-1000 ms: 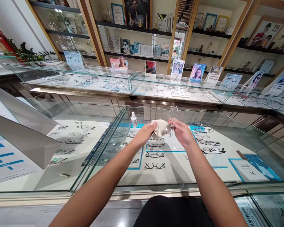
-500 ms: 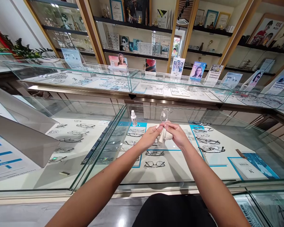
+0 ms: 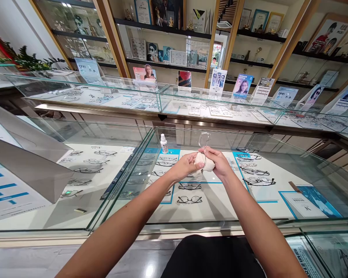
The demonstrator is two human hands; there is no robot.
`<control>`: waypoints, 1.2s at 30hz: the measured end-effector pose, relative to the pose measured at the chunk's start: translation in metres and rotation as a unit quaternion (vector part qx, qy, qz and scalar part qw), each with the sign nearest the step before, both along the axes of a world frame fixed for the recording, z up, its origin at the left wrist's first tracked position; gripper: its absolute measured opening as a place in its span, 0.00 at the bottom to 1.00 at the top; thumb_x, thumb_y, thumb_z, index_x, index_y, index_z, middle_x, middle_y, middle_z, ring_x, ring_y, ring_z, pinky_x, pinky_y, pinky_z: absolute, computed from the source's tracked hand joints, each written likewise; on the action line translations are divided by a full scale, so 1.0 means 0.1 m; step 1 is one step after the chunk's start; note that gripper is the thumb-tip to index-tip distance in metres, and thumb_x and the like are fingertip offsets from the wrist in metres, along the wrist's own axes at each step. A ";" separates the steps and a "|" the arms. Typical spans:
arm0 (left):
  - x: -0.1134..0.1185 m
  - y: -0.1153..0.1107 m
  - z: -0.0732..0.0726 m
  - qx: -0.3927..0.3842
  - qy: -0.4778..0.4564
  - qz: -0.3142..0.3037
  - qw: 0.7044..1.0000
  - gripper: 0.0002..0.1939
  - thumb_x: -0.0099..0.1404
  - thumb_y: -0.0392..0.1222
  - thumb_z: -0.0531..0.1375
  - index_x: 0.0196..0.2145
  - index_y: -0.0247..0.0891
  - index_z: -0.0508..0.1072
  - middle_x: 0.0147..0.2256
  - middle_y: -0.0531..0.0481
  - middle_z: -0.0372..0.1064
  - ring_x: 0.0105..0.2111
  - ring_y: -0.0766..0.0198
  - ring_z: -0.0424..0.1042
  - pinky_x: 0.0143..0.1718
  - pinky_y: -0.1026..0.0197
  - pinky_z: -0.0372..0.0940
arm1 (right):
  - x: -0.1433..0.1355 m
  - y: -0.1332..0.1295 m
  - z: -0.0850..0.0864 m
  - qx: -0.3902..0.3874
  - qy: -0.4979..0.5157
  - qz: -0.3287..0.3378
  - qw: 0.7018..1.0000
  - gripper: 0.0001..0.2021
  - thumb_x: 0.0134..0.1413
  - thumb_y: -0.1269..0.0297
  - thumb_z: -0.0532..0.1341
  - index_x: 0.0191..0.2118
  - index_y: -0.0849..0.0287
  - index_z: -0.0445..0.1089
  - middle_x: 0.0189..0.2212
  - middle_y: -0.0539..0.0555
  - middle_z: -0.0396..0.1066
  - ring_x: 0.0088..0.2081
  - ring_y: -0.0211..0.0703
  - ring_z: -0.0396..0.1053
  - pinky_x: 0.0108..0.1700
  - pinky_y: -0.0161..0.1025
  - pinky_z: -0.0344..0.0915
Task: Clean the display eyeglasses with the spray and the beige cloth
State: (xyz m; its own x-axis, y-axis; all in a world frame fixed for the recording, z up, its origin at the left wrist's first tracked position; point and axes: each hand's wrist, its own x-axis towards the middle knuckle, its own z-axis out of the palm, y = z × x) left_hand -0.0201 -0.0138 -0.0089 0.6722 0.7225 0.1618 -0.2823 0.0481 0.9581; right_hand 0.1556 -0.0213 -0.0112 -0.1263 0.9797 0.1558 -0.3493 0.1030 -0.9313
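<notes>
Head view: hands (image 3: 219, 163) grip cloth (image 3: 201, 159) over glass case (image 3: 168, 214), shelves (image 3: 168, 66) beyond.

I have the bare, tapering left forearm (image 3: 139, 206) running in from seven o'clock and slanting toward two, and the bare, tapering right forearm (image 3: 253, 210) coming from five o'clock and leaning toward ten or eleven. The left wrist (image 3: 173, 175) and right wrist (image 3: 226, 174) are both close to straight. My bare left hand (image 3: 188, 165) sits just off centre toward five o'clock, fingers curled, thumb laid toward three. My bare right hand (image 3: 219, 162) sits at four o'clock, thumb and forefinger pinched, pointing toward ten. The fingertips nearly meet. My lap, in matte black fabric (image 3: 211, 256), shows at six o'clock between the arms.
</notes>
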 end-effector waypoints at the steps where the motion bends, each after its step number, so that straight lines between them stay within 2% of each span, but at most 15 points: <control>1: 0.00 0.00 0.01 0.001 0.000 -0.002 1.000 0.30 0.55 0.53 0.76 0.48 0.31 0.77 0.38 0.45 0.76 0.35 0.64 0.71 0.37 0.64 0.63 | 0.00 0.00 0.00 -0.001 0.003 -0.004 1.000 0.15 0.46 0.49 0.77 0.37 0.52 0.86 0.40 0.53 0.71 0.44 0.44 0.69 0.48 0.40 0.66; 6: 0.02 0.01 -0.04 0.007 0.023 0.047 0.999 0.32 0.54 0.58 0.76 0.46 0.31 0.77 0.32 0.49 0.73 0.30 0.66 0.68 0.32 0.65 0.60 | -0.01 -0.01 -0.01 0.015 -0.019 0.014 1.000 0.15 0.49 0.48 0.75 0.38 0.52 0.86 0.42 0.53 0.73 0.43 0.45 0.69 0.48 0.41 0.66; 11: 0.03 0.03 -0.08 0.018 0.042 0.107 0.993 0.31 0.60 0.67 0.69 0.43 0.33 0.77 0.27 0.54 0.67 0.26 0.68 0.62 0.30 0.65 0.57 | -0.01 -0.02 -0.01 0.090 -0.077 0.018 0.993 0.12 0.57 0.50 0.71 0.41 0.50 0.86 0.42 0.54 0.73 0.51 0.47 0.67 0.57 0.43 0.63; 13: 0.04 0.03 -0.07 0.027 0.046 0.113 0.992 0.31 0.61 0.69 0.67 0.42 0.34 0.77 0.29 0.53 0.69 0.28 0.67 0.64 0.31 0.64 0.58 | -0.01 -0.02 -0.01 0.093 -0.082 0.018 0.992 0.11 0.58 0.52 0.71 0.41 0.50 0.86 0.43 0.54 0.74 0.52 0.48 0.67 0.57 0.43 0.62; 15: 0.04 0.04 -0.07 0.036 0.052 0.116 0.991 0.32 0.61 0.70 0.65 0.39 0.34 0.77 0.29 0.52 0.69 0.29 0.66 0.64 0.32 0.63 0.58 | -0.01 -0.01 -0.02 0.068 -0.068 0.011 0.995 0.11 0.56 0.52 0.72 0.39 0.51 0.86 0.42 0.53 0.73 0.50 0.46 0.67 0.54 0.43 0.63; 18: 0.03 0.05 -0.08 0.040 0.060 0.095 0.993 0.32 0.62 0.71 0.64 0.38 0.34 0.76 0.28 0.52 0.68 0.29 0.65 0.63 0.31 0.63 0.58 | -0.02 0.00 -0.02 0.016 -0.034 -0.003 0.999 0.12 0.50 0.51 0.74 0.36 0.53 0.86 0.40 0.52 0.72 0.43 0.44 0.68 0.47 0.41 0.64; 22: -0.02 0.05 -0.07 0.028 0.055 0.040 0.997 0.29 0.63 0.67 0.65 0.38 0.34 0.75 0.29 0.51 0.68 0.29 0.66 0.63 0.32 0.63 0.59 | -0.02 0.00 0.01 -0.008 -0.011 -0.037 0.999 0.13 0.44 0.53 0.77 0.32 0.55 0.84 0.40 0.53 0.75 0.41 0.43 0.69 0.45 0.40 0.64; 26: -0.06 0.06 -0.07 0.023 0.050 -0.010 0.998 0.28 0.61 0.60 0.71 0.48 0.34 0.74 0.35 0.49 0.71 0.31 0.67 0.66 0.32 0.65 0.59 | -0.02 0.01 0.02 -0.034 0.015 -0.047 0.998 0.14 0.40 0.54 0.79 0.29 0.55 0.80 0.36 0.51 0.77 0.36 0.41 0.68 0.41 0.40 0.63; 28: -0.06 0.07 -0.09 0.019 0.051 -0.011 0.998 0.30 0.60 0.59 0.72 0.50 0.34 0.73 0.35 0.50 0.70 0.30 0.68 0.65 0.31 0.66 0.58 | -0.03 0.02 0.00 -0.039 0.029 -0.039 0.998 0.15 0.39 0.54 0.79 0.30 0.55 0.79 0.34 0.50 0.76 0.34 0.40 0.67 0.40 0.39 0.62; 33: 0.00 0.07 -0.13 0.012 0.059 0.078 0.995 0.28 0.63 0.66 0.67 0.41 0.34 0.72 0.30 0.52 0.70 0.27 0.68 0.64 0.29 0.65 0.59 | -0.06 0.02 -0.04 0.007 0.014 -0.016 1.000 0.14 0.43 0.54 0.78 0.28 0.55 0.77 0.31 0.48 0.74 0.33 0.38 0.64 0.41 0.39 0.61; 36: -0.01 0.06 -0.11 0.018 0.072 0.104 0.992 0.30 0.64 0.69 0.63 0.37 0.35 0.72 0.28 0.52 0.70 0.26 0.67 0.63 0.28 0.64 0.58 | -0.07 0.01 -0.03 0.029 -0.007 -0.014 0.999 0.14 0.44 0.54 0.77 0.28 0.55 0.76 0.31 0.49 0.73 0.34 0.39 0.64 0.42 0.39 0.61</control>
State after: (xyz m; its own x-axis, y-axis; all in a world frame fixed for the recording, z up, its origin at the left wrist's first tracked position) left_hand -0.0206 -0.0074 -0.0198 0.5270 0.8436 0.1033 -0.1425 -0.0321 0.9893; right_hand 0.1481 -0.0208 -0.0139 -0.1015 0.9723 0.2103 -0.3332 0.1660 -0.9281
